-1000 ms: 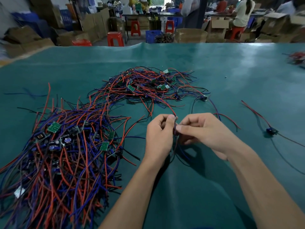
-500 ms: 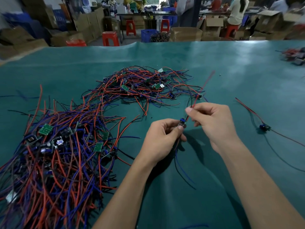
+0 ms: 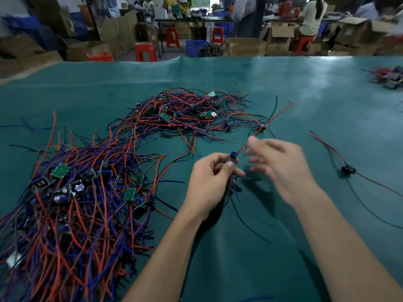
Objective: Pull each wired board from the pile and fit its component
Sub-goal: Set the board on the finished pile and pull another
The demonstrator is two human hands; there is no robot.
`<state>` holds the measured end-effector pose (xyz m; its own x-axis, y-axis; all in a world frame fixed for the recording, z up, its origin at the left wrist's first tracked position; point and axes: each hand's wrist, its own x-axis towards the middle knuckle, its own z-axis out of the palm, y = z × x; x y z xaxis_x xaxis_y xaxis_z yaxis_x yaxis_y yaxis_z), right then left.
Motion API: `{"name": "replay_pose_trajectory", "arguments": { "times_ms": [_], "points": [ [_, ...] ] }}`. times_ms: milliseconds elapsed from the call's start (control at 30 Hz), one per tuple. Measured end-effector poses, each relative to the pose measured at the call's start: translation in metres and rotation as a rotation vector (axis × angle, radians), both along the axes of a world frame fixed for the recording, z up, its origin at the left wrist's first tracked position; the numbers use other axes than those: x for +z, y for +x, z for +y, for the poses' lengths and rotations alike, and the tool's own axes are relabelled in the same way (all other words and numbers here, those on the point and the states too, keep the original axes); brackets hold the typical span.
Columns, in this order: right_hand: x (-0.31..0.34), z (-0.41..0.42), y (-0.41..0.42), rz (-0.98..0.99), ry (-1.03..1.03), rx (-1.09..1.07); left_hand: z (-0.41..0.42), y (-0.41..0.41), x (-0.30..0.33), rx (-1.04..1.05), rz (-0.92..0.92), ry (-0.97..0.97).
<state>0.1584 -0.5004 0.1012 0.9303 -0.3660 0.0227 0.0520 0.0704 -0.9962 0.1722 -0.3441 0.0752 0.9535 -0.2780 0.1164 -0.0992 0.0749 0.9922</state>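
On the green tabletop (image 3: 305, 88), a large pile of wired boards (image 3: 72, 203) sprawls at the near left, with a second tangle (image 3: 187, 114) farther back. In the middle, the left hand (image 3: 209, 182) pinches a small wired board (image 3: 233, 156) just above the tabletop, its red wire (image 3: 270, 120) slanting away to the far right. Beside it the right hand (image 3: 281, 168) is blurred, fingers spread loosely, holding nothing. A single wired board (image 3: 347, 170) lies well apart at the right.

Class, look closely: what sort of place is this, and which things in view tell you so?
Probably a small electronics assembly workshop: heaps of wired boards on a green work table, with cardboard boxes and red plastic stools behind.
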Motion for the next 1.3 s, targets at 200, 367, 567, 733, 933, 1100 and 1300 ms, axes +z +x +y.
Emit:
{"name": "replay_pose_trajectory", "arguments": {
  "times_ms": [200, 367, 567, 733, 933, 1100, 1300],
  "points": [
    [-0.002, 0.015, -0.003, -0.113, -0.253, 0.077, 0.001, 0.001, -0.001, -0.071, 0.025, 0.005],
    [0.029, -0.013, -0.013, -0.265, -0.067, -0.287, 0.003, 0.001, -0.003, -0.156, -0.027, 0.154],
    [0.103, 0.018, -0.027, -0.431, 0.026, -0.141, -0.001, 0.002, -0.008, -0.069, -0.1, 0.365],
    [0.121, 0.114, 0.014, -0.123, -0.524, 0.53, -0.004, 0.001, -0.008, -0.008, -0.106, 0.233],
    [0.09, 0.076, 0.102, 0.094, -1.206, 0.3, -0.004, 0.004, -0.009, 0.03, -0.051, 0.248],
    [0.034, -0.031, 0.117, 0.479, -1.477, 0.057, -0.005, 0.005, -0.009, 0.053, -0.066, 0.274],
    [0.023, -0.053, 0.098, 0.271, -1.097, -0.165, -0.005, 0.003, -0.009, 0.079, -0.053, 0.225]
  ]
}}
